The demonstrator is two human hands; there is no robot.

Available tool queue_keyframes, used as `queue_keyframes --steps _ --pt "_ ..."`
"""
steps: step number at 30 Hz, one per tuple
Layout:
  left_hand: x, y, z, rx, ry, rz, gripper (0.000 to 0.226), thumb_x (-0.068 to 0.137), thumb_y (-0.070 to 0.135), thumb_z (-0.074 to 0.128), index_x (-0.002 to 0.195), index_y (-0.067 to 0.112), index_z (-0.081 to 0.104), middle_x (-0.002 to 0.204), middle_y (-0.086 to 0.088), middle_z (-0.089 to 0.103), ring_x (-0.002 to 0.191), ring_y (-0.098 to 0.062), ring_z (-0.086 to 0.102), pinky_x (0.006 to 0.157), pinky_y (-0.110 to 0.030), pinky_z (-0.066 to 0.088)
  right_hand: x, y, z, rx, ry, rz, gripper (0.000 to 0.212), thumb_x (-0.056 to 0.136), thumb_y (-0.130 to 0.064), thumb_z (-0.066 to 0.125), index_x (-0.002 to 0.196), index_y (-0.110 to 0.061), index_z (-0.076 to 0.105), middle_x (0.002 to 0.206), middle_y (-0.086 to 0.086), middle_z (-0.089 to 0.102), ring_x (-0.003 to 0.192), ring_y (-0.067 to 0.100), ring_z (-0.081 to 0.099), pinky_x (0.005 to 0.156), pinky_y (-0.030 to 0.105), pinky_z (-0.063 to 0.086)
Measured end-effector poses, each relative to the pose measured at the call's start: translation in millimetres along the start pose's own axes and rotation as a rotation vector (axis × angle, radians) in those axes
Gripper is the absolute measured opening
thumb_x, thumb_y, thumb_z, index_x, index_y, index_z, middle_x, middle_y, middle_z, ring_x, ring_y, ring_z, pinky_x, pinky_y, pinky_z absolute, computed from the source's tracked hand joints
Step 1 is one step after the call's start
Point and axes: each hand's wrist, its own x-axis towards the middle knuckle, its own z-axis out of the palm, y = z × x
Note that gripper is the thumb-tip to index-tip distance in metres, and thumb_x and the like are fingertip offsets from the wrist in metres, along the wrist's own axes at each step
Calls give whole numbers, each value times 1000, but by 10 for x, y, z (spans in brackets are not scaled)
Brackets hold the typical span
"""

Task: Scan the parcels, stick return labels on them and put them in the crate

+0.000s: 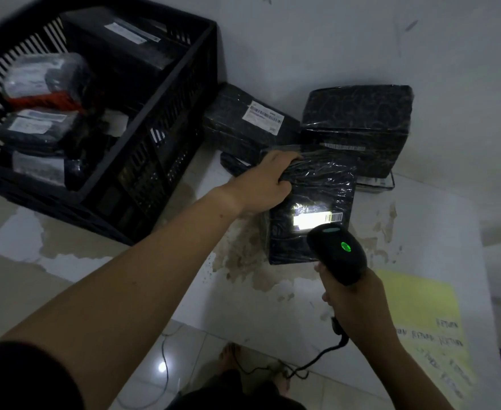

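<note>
Parcel (326, 184) barcode (335, 216) (white glare) under scanner (342, 257)

The crate (166, 93) stands left of three parcels (311, 208) on the table (438, 232).

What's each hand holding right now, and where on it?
Left hand grips the black wrapped parcel by its far left corner. Right hand grips the barcode scanner by its handle, aimed at the parcel's label.
</note>
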Motion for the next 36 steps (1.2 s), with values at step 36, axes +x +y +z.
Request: queue_keyframes --steps 36 --pt "112 -273 -67 58 -27 9 50 103 24 56 149 21 35 141 -6 51 125 -19 52 103 -28 42 -290 87 -262 37 27 57 15 86 -20 70 81 -6 71 53 4 65 42 4 54 46 20 42"
